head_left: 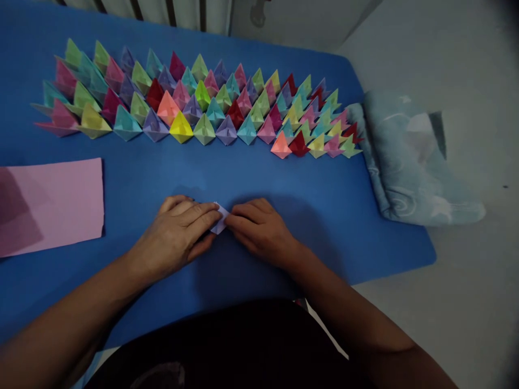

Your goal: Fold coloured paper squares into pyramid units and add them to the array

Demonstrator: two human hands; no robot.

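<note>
In front of the boats [215,113], paper [220,220] lies between left hand [176,229], pressing its left side, and right hand [261,229], pinching its right corner.

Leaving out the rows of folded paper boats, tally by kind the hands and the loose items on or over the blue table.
Hands: 2 (left hand, right hand)
Small lilac paper, at the fingertips of both: 1
Flat pink piece, cut off by the picture's edge: 1
Folded blue-green cloth: 1
Total: 5

One each: table [243,170], blanket [399,167], sheet [65,205], lilac paper [220,221]; two hands [174,232] [261,227]; dozens of paper boats [205,131]
</note>
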